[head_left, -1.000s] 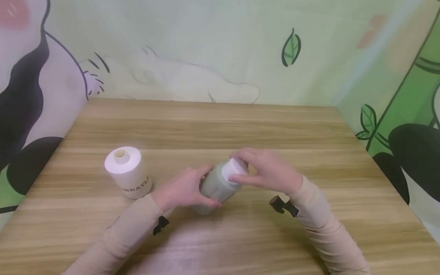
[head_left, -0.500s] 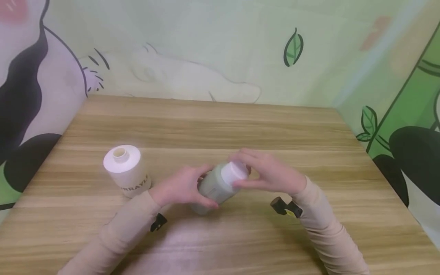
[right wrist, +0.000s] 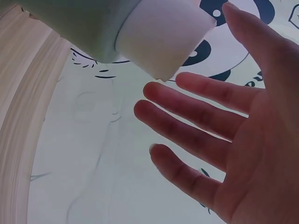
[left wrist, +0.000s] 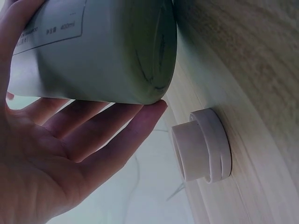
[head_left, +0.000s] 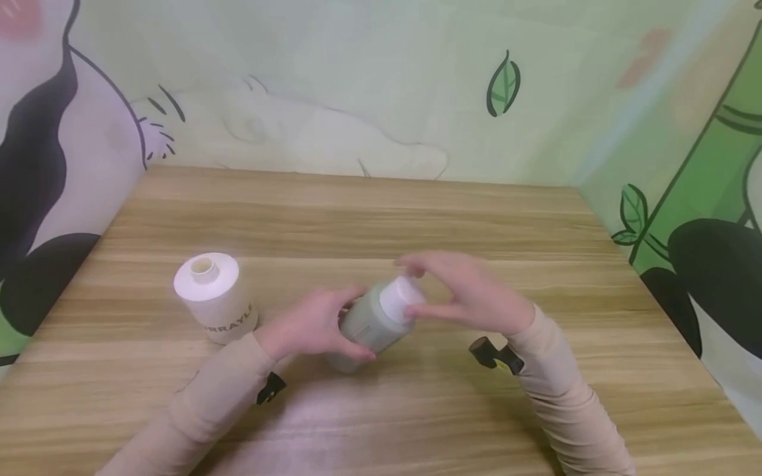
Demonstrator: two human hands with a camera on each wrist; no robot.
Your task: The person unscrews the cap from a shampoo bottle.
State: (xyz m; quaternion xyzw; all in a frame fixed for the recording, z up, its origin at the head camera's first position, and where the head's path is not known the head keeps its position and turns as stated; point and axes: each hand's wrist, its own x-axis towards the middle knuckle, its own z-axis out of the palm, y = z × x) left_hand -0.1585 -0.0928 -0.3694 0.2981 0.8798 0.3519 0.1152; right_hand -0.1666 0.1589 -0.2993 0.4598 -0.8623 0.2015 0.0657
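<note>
My left hand [head_left: 315,324] grips a pale green bottle [head_left: 366,327] around its body, thumb on the near side. Tilted, the bottle leans to the upper right, its base [left wrist: 161,56] close over the wooden tabletop. On its top is a white cap [head_left: 400,299]. My right hand [head_left: 470,291] hovers around the cap with fingers spread and relaxed. A gap shows between its fingers [right wrist: 187,126] and the cap in the right wrist view, while the thumb tip overlaps the cap's edge in the head view.
A white bottle [head_left: 220,304] with an uncapped neck and dark lettering stands on the table [head_left: 369,225] at left. In the left wrist view, a small white stepped round piece [left wrist: 203,147] sits on the table beyond the left fingers. Behind hangs a panda-patterned backdrop [head_left: 333,86].
My right fingers have loosened from the cap and spread wider apart. The left hand's hold on the bottle looks the same, with only a slight shift left.
</note>
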